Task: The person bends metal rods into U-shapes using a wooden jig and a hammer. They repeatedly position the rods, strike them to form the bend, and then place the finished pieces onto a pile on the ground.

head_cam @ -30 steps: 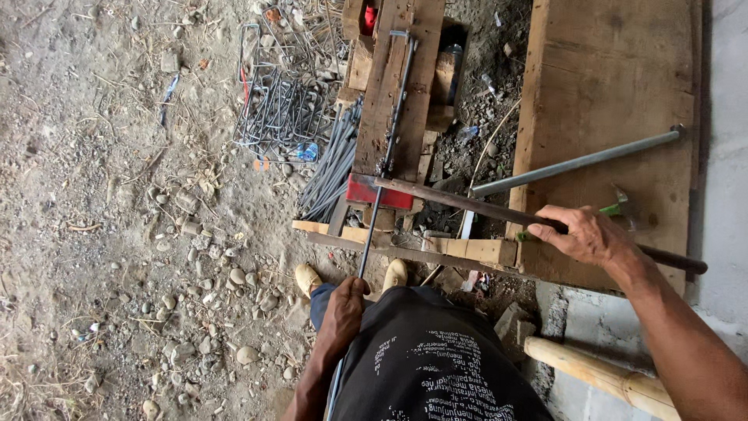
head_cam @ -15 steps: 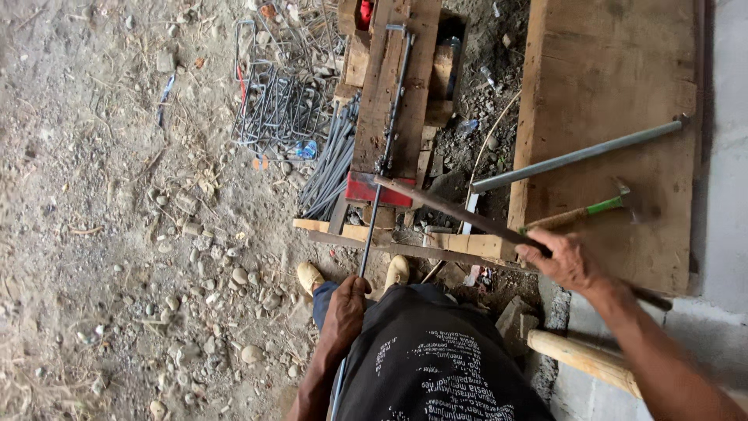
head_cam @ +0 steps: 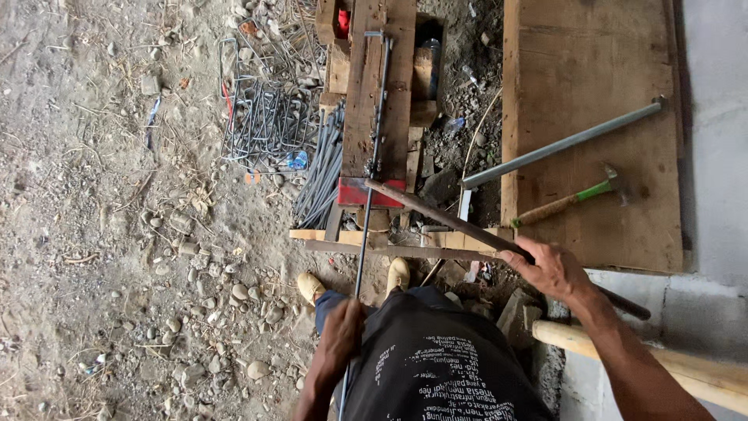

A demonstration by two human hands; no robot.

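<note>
My left hand (head_cam: pixel 340 337) grips a thin steel rod (head_cam: pixel 372 148) that runs from my waist up along a narrow wooden bench (head_cam: pixel 397 86). My right hand (head_cam: pixel 552 269) holds the long dark metal lever bar (head_cam: pixel 444 218), which slants from the bench's red end block (head_cam: pixel 351 192) down to the right past my hand. The rod passes under the lever's tip at the red block. My yellow shoes (head_cam: pixel 310 287) stand just below the bench.
A heap of bent wire stirrups (head_cam: pixel 265 125) and a bundle of straight rods (head_cam: pixel 321 179) lie left of the bench. A wide wooden board (head_cam: pixel 592 70) on the right bears a grey pipe (head_cam: pixel 561 145) and a green-handled hammer (head_cam: pixel 573 199). A pale wooden pole (head_cam: pixel 686 373) lies at lower right.
My right hand has swung the lever bar toward me and leftward, uncovering the hammer. The view has shifted slightly; my left hand keeps its grip on the rod.
</note>
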